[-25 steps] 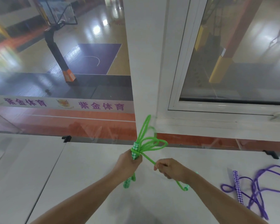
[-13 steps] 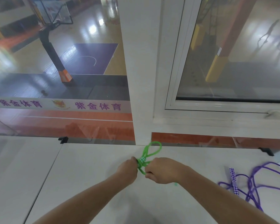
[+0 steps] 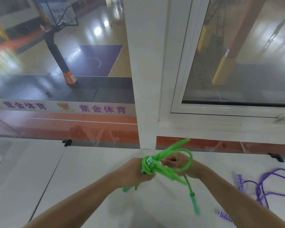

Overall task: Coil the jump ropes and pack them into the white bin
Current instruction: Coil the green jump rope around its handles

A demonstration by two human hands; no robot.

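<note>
Basically both hands are up over the white desk (image 3: 82,175), working one green jump rope (image 3: 156,167). Left hand (image 3: 135,172) has its grip curled tight around the bunched coil, with a green-and-white patterned handle (image 3: 148,162) poking out the top of the fist and another handle end hanging below it. Right hand (image 3: 179,163) sits just beside the left, fingers curled and pinching a strand of the same rope; a big loop arcs over the right wrist and a doubled bight sticks up toward the window frame (image 3: 164,122). Several wraps of cord cross the bundle right at the left fist. One free tail drops down from the right hand, ending in a second green handle (image 3: 195,203) dangling above the desk, motion-blurred.

Purple jump rope (image 3: 268,190) lies loose and uncoiled on the desk at far right, well apart from the hands, its purple-and-white patterned handle (image 3: 240,181) flat on the surface and another such handle (image 3: 224,216) near the bottom edge. Behind the glass: basketball court with a hoop stand (image 3: 56,51).
</note>
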